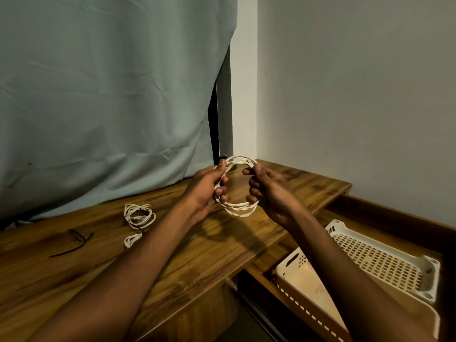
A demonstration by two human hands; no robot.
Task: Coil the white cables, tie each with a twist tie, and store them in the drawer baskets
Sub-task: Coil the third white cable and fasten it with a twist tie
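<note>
I have both bare forearms reaching up from six o'clock toward the middle, wrists angled in toward each other. My left hand (206,191) sits at nine o'clock of the cable coil (238,186), fingers curled through it and thumb up on its rim. My right hand (267,191) grips it at three o'clock, knuckles bent.

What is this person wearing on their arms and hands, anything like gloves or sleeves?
Nothing shows. The left hand and right hand are bare, without gloves, rings or watch. Both forearms are uncovered to the picture's lower edge; no sleeve is in view.
</note>
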